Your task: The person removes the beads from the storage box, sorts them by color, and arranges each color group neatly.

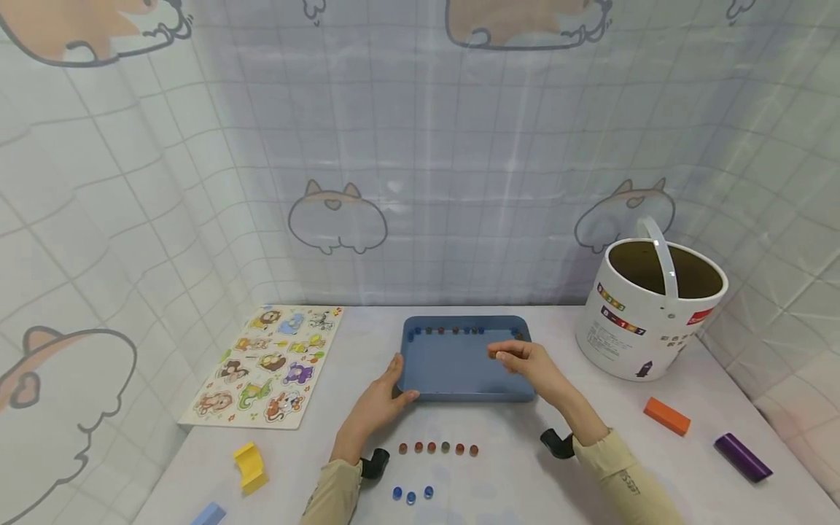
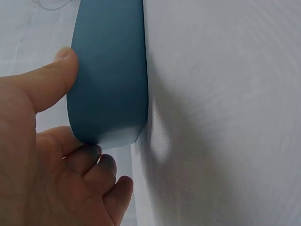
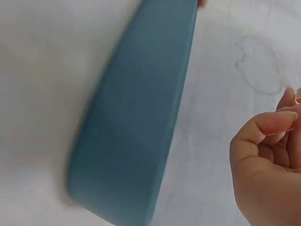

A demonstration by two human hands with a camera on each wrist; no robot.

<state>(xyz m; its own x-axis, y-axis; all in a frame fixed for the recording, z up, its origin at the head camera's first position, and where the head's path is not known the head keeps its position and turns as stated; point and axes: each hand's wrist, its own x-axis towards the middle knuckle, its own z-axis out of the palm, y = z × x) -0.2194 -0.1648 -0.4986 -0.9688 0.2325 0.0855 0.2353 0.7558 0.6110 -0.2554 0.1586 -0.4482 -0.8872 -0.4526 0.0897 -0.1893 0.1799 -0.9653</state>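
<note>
A shallow blue tray lies on the table, with several small glass beads lined up along its far wall. My left hand holds the tray's near left corner, thumb against the near wall and the other fingers round the side. Over the tray's right part, my right hand pinches a small orange-brown glass bead between thumb and fingertips. In front of the tray runs a row of reddish beads with one green bead among them. Nearer still lie three blue beads.
An animal puzzle board lies at the left, with a yellow block and a light-blue block nearer. A white bucket stands at the back right, handle up. An orange block and a purple block lie before it.
</note>
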